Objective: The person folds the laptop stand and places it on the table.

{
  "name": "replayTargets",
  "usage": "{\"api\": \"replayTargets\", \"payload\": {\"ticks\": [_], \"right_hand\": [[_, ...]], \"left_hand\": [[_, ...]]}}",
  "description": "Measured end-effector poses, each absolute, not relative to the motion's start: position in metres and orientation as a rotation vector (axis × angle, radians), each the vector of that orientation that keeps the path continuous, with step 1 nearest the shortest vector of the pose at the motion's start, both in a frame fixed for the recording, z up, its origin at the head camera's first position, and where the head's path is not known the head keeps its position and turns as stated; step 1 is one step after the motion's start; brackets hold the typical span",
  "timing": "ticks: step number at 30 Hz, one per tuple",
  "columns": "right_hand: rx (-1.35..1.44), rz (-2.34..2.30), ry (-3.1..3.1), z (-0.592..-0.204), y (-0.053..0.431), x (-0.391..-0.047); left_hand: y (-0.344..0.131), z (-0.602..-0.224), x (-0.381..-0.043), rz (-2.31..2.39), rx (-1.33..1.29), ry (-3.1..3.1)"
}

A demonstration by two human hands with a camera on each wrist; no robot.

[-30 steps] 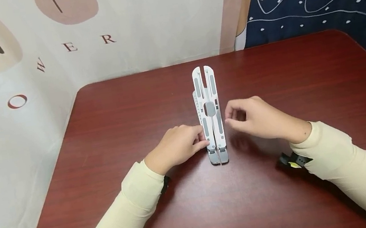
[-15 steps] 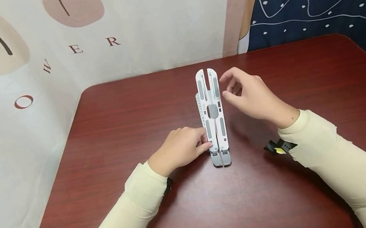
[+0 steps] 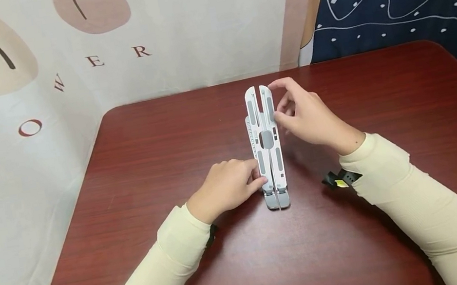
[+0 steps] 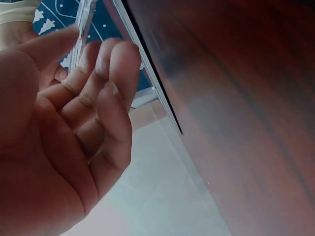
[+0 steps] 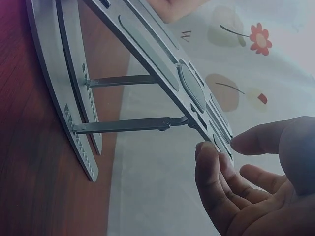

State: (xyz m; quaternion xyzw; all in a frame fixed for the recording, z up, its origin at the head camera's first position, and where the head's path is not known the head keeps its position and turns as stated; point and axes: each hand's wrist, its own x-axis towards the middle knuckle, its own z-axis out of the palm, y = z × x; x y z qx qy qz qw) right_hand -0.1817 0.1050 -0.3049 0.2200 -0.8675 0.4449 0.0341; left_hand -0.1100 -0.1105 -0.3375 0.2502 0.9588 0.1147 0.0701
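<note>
A silver folding laptop stand (image 3: pixel 278 158) with grey rubber pads stands raised on the table, its two long arms close together. In the right wrist view, the tilted upper part of the stand (image 5: pixel 147 54) is propped on thin struts (image 5: pixel 123 126) above a notched base (image 5: pixel 78 135). My left hand (image 3: pixel 227 184) holds the stand's left side near the front hinges, thumb on the top arm and fingers at its side. At the far end, my right hand (image 3: pixel 311 118) pinches the right arm's edge between thumb and fingers. Part of the left fingertips is hidden.
The stand is on a dark red-brown wooden table (image 3: pixel 157 138). A pale curtain with printed letters (image 3: pixel 194 34) hangs behind and left, and a navy cloth with white trees (image 3: pixel 394 4) hangs at the back right. Black straps (image 3: pixel 340 179) sit at the wrists.
My right hand has moved away from me along the stand and inward, from beside its middle to touching its far right edge. The left hand has kept its place on the stand.
</note>
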Motion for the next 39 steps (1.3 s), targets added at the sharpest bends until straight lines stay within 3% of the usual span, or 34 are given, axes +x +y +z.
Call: {"api": "replayTargets", "payload": {"ticks": [39], "right_hand": [[0.942, 1.52, -2.722, -0.3103, 0.104, -0.185]], "left_hand": [[-0.1057, -0.3352, -0.112, 0.509, 0.693, 2.904]]}}
